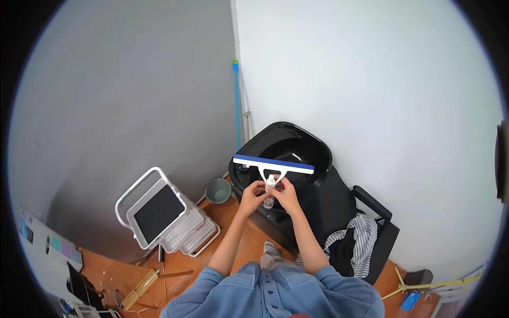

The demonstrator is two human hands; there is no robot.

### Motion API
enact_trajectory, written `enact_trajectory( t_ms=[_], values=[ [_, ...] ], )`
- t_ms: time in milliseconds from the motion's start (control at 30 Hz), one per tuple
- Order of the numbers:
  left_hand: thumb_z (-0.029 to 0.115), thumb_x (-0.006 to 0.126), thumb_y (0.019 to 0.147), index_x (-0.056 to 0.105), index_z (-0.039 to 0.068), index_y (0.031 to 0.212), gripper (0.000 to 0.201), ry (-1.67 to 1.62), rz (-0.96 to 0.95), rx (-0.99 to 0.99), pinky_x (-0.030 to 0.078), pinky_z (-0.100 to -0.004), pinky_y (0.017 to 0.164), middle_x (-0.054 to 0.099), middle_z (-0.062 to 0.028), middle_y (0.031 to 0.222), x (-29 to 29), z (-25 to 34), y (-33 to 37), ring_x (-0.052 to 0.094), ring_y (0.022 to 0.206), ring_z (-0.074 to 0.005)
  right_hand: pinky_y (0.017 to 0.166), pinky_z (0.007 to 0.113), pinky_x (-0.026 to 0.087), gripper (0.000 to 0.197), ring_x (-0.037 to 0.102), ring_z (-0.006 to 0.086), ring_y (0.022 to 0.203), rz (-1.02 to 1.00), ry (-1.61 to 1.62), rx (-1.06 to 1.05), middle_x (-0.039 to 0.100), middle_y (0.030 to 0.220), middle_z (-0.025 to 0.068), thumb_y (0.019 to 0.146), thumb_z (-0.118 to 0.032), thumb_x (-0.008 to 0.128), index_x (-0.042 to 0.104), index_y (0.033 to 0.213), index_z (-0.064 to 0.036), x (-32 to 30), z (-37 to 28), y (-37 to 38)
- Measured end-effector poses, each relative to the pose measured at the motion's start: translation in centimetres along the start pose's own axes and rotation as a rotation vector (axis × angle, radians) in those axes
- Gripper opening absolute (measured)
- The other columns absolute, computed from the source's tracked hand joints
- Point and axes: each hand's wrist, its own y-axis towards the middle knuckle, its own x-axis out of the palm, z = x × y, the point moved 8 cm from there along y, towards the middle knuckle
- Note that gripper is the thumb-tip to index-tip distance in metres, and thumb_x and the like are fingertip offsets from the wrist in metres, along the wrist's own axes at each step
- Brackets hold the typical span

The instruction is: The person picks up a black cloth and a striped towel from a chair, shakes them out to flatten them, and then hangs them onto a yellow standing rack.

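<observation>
A window squeegee [273, 164] with a blue blade strip and white forked frame is held up in front of me, over the near side of a black hair-washing basin [323, 151]. At its fork sits a small clear bottle [269, 203] with a white top; whether the two are joined cannot be made out. My left hand [253, 197] closes its fingers on the bottle's neck from the left. From the right, my right hand [285, 195] pinches around the same spot, thumbs close together. The fingers partly hide the squeegee's handle.
Right of the basin, a black reclining chair [339, 196] bears striped clothing [365, 241]. A green-grey bucket [218, 191] and a white tiered cart [159, 209] stand left. A blue pole [237, 100] leans in the corner. Yellow stand legs [403, 288] lie at lower right.
</observation>
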Motion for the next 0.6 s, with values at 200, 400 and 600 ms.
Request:
enact_trajectory(
  t_ms=[200, 400, 600],
  values=[
    [0.003, 0.069, 0.074, 0.056, 0.000, 0.103, 0.032, 0.071, 0.028, -0.031, 0.048, -0.0276, 0.077, 0.063, -0.0089, 0.099, 0.4, -6.8, 11.2, 0.061, 0.089, -0.0167, 0.073, 0.027, 0.049, 0.023, 0.059, 0.0130, 0.083, 0.070, 0.163, 0.104, 0.061, 0.087, 0.0066, 0.073, -0.001, 0.068, 0.059, 0.095, -0.0003, -3.5, 5.7, 10.2],
    [0.012, 0.072, 0.071, 0.060, 0.001, 0.101, 0.035, 0.297, 0.104, -0.052, 0.048, -0.0312, 0.071, 0.065, -0.0129, 0.092, 0.2, -15.0, 17.3, 0.064, 0.088, -0.0215, 0.072, 0.026, 0.047, 0.026, 0.059, 0.0147, 0.083, 0.165, 0.018, 0.233, 0.063, 0.089, 0.0089, 0.070, -0.005, 0.071, 0.060, 0.094, 0.0009, -5.2, 16.8, 15.3],
    [0.009, 0.070, 0.069, 0.061, 0.004, 0.102, 0.034, 0.415, 0.043, -0.163, 0.049, -0.0331, 0.071, 0.065, -0.0157, 0.089, 0.8, -20.7, 20.1, 0.064, 0.088, -0.0265, 0.075, 0.029, 0.046, 0.027, 0.059, 0.0161, 0.084, 0.226, -0.092, 0.307, 0.063, 0.089, 0.0087, 0.069, -0.005, 0.071, 0.061, 0.093, 0.0010, -5.7, 26.1, 17.0]
  ],
)
